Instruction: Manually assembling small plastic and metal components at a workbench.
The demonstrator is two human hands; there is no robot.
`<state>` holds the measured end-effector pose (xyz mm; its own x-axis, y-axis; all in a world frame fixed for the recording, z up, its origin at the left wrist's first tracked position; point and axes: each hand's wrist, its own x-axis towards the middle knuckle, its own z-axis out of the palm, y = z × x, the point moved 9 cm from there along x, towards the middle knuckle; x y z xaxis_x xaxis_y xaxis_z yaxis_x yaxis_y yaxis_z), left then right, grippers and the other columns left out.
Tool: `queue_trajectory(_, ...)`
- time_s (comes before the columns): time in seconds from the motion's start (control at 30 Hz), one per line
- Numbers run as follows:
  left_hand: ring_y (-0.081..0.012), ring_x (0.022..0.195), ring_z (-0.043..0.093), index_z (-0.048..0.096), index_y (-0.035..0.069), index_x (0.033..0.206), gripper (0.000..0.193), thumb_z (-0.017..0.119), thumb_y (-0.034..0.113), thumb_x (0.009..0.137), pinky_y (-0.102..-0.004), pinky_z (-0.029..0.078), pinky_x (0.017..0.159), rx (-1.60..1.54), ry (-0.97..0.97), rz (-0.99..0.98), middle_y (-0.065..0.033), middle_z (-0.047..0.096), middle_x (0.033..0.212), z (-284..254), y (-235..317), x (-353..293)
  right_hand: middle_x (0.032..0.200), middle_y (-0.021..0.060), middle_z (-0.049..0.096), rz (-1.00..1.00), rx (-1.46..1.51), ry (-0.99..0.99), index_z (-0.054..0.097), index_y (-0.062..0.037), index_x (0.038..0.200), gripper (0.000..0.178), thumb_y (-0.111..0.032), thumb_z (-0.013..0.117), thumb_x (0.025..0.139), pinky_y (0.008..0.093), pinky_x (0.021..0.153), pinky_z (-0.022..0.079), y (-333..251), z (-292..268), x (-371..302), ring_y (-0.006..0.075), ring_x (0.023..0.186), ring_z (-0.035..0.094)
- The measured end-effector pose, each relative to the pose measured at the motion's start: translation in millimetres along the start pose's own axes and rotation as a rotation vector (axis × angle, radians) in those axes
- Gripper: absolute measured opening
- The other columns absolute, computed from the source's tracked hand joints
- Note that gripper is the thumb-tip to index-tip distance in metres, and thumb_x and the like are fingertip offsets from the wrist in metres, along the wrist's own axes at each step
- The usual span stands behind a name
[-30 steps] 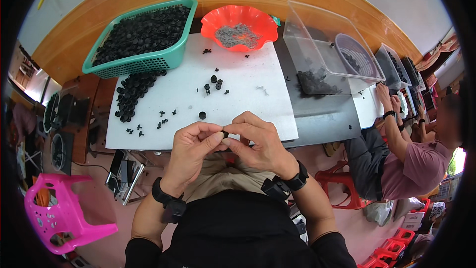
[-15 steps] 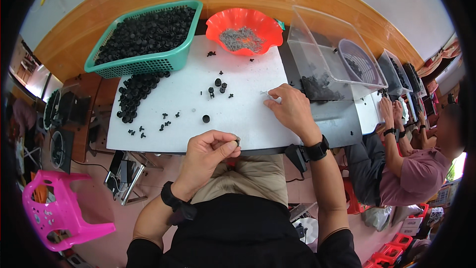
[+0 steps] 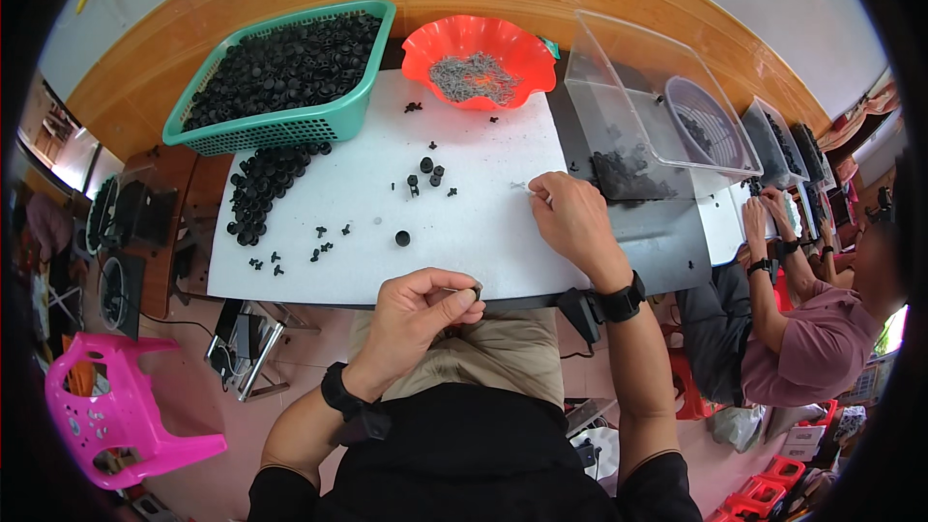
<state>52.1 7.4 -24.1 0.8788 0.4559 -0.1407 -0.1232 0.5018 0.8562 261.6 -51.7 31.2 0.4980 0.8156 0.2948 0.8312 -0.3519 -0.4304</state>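
My left hand (image 3: 425,309) is at the front edge of the white work surface (image 3: 358,203), with thumb and fingers pinched on a small black plastic part (image 3: 477,292). My right hand (image 3: 572,222) lies farther right with its fingertips drawn together, beside a little heap of thin grey pins (image 3: 518,186). Whatever is between those fingertips is too small to name. Several black caps (image 3: 426,165) stand mid-surface, and one round black cap (image 3: 402,239) sits nearer me. Small black three-armed pieces (image 3: 322,232) are scattered to the left.
A green basket (image 3: 338,121) heaped with black caps stands at the back left, with loose caps (image 3: 266,179) spilling beside it. A red wavy bowl (image 3: 532,58) holds grey pins. Right of it is a clear plastic bin (image 3: 619,106). A co-worker (image 3: 812,348) sits at the right.
My left hand has shifted slightly right with the black part still pinched. My right hand has drawn a little right, away from the pin heap. The co-worker's hands have moved.
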Motion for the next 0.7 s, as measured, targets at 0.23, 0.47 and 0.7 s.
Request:
queue_trajectory(0.23,-0.0169,0.09,0.072,0.069,-0.004,0.111,0.016,0.065,0.002,0.097,-0.031,0.062,0.084,0.024,-0.017,0.012,-0.0117,0.071,0.101,2,-1,1,0.097,0.0209,0.067,-0.126,-0.045,-0.03,0.069,0.002,0.095,0.015,-0.006,0.059,0.089,0.048,0.078,0.052,-6,1,-6,0.0416,0.086,0.066)
queue_trajectory(0.47,-0.017,0.091,0.071,0.069,-0.004,0.11,0.015,0.065,0.002,0.096,-0.0311,0.061,0.085,0.037,-0.024,0.015,-0.0118,0.069,0.104,7,-1,3,0.098,0.019,0.064,-0.152,-0.001,-0.039,0.065,0.0007,0.097,0.011,-0.007,0.058,0.092,0.0476,0.077,0.051,-10,-3,-9,0.0407,0.086,0.064)
queue_trajectory(0.7,-0.0173,0.092,0.071,0.068,-0.005,0.111,0.017,0.065,0.003,0.097,-0.0311,0.061,0.086,0.04,-0.016,0.0,-0.0125,0.069,0.104,12,-2,4,0.098,0.0175,0.066,-0.105,0.142,0.001,0.064,-0.0004,0.102,0.012,-0.003,0.061,0.091,0.0453,0.076,0.051,1,-6,-12,0.0387,0.089,0.065)
